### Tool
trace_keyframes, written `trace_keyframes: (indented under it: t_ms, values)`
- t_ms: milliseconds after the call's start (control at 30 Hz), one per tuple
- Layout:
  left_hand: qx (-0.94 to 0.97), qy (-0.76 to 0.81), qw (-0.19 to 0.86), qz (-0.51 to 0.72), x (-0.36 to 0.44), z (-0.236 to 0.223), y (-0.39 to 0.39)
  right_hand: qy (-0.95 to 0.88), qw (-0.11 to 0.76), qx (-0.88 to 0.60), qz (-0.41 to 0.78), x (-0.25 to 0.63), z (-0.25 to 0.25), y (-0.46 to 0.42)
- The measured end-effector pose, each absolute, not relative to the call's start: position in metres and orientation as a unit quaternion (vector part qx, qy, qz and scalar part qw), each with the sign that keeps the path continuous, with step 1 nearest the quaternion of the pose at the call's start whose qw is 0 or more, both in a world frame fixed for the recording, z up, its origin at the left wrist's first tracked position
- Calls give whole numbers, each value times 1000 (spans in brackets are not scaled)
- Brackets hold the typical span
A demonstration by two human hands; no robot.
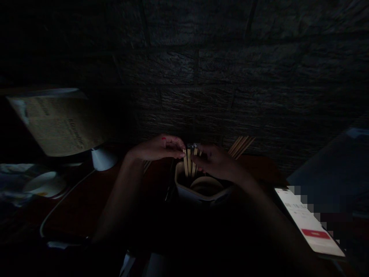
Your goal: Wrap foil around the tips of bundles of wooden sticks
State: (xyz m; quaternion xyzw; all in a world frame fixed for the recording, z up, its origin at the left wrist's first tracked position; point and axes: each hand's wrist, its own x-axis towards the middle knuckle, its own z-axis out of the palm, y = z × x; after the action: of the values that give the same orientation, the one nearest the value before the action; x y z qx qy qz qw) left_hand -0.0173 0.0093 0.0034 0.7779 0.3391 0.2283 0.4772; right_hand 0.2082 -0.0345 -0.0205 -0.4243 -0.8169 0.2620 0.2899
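The scene is very dark. My left hand (160, 148) and my right hand (215, 161) meet above a pale holder (184, 190) with thin wooden sticks (188, 163) standing in it. Both hands have their fingers pinched together at the tops of the sticks. A small dark object (193, 146) sits between the fingertips, too dim to name. More wooden sticks (240, 146) fan out just behind my right hand.
A lit phone screen (309, 223) lies at the lower right. At the left stand a printed paper or card (59, 123), a white cup-like base (102, 158) and a pale dish (43, 184). A rough dark brick wall (216, 69) fills the background.
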Motion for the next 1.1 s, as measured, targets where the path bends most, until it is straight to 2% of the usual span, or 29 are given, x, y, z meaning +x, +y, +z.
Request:
trace_keyframes:
  t_ms: [133,800,1100]
  values:
    - [754,347,483,279,-14,3,7,-815,295,-421,268,209,-23,-33]
    - [690,370,568,253,-10,-1,6,-798,314,-450,251,203,-23,-34]
    - [712,371,543,246,-10,-1,8,-792,293,-474,249,202,-22,-34]
